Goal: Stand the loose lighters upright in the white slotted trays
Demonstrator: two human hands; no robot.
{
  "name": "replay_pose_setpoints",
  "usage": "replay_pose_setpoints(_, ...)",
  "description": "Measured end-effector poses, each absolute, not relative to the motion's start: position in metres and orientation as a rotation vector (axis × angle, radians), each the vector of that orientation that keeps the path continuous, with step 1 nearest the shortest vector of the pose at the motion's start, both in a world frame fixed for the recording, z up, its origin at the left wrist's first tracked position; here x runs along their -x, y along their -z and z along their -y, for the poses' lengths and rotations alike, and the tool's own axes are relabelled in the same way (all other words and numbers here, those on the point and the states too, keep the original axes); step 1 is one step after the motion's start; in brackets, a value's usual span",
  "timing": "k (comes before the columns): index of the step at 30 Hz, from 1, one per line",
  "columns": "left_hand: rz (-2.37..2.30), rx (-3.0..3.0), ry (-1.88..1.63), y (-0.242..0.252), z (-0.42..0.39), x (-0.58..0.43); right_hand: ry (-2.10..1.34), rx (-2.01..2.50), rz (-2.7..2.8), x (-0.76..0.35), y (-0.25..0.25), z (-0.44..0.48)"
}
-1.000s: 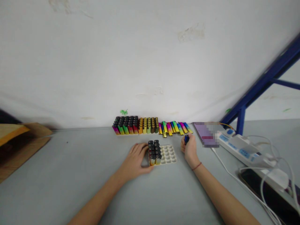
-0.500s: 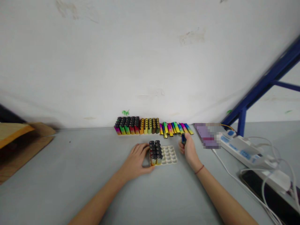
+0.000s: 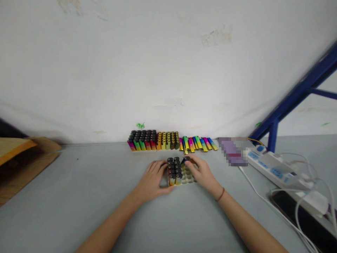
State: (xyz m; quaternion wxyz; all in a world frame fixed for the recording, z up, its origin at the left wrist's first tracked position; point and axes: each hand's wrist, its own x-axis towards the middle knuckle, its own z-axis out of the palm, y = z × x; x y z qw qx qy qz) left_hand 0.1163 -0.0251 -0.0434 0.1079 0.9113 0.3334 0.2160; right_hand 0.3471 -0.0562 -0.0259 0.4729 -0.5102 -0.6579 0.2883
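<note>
A white plastic tray lies on the grey table in front of me, with several gold-and-black lighters standing in its left rows. My left hand grips the tray's left side, its fingers against those lighters. My right hand is over the tray's right part, pinching a dark-topped lighter at the edge of the standing group. The hand hides most of that lighter and part of the tray. Behind them, rainbow-coloured lighters stand in a long row against the wall, and several more lean together at its right end.
A pixelated purple object lies right of the lighters, beside a white power strip with white cables and a dark phone. A cardboard piece sits at the left. A blue metal frame rises at the right.
My right hand has moved left from beside the tray to over it, carrying the dark lighter. My left hand and the tray have stayed in place.
</note>
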Motion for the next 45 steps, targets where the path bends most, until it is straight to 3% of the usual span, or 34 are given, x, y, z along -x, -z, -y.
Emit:
replay_pose_setpoints(8, -0.990, -2.690, -0.630, 0.042, 0.025, -0.116, -0.301, 1.292, 2.007, -0.372, 0.016, 0.047)
replay_pose_setpoints(14, -0.973, -2.702, -0.626, 0.042, 0.025, -0.116, 0.253, 2.000, 1.786, -0.435, 0.037, 0.028)
replay_pose_setpoints(19, -0.970, -2.709, -0.645, 0.044, 0.024, -0.115, 0.332, 2.256, 1.832, -0.431, 0.036, 0.033)
replay_pose_setpoints(23, -0.990, -2.715, -0.617, 0.046, 0.024, -0.115, 0.275, 2.456, 1.692, -0.415, 0.027, 0.048)
replay_pose_setpoints(30, -0.996, -2.729, -0.619, 0.047, 0.023, -0.115, 0.048, 2.347, 1.659, -0.416, 0.036, 0.053)
replay_pose_setpoints(38, -0.978, -2.740, -0.633, 0.048, 0.023, -0.114, -0.819, 1.372, 1.010, -0.385, 0.033, 0.042)
replay_pose_setpoints(45, -0.982, -2.738, -0.615, 0.047, 0.023, -0.115, -1.135, 1.143, 0.663, -0.362, 0.036, 0.038)
